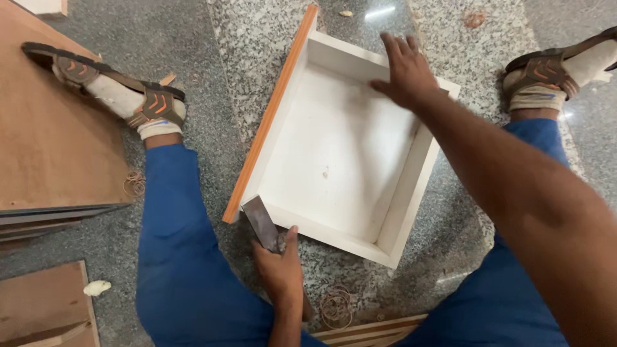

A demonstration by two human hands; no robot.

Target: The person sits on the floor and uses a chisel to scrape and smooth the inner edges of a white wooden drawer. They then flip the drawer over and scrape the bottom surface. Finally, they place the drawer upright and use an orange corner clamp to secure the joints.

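Two hands: both at one white drawer box [334,154] lying open side up on granite floor [257,38], between spread legs in blue trousers [180,257].
Left hand [281,270]: closed around handle of flat metal chisel [261,223], thumb pointing up along the tool; blade tip touching the near left corner of the drawer box.
Right hand [405,71]: open, fingers spread, palm down on the far right wall of the drawer box, pressing on the rim.
Drawer box: white inside, orange-brown front panel [273,109] along its left edge, set at an angle to the body.
Feet: sandalled, in pale socks, left foot [116,93] resting on edge of plywood sheet [51,128], right foot [553,74] on floor.
Floor bits: curled wood shavings [335,307] just beside left wrist; striped board edge [369,329] near bottom; more plywood [45,308] at lower left.
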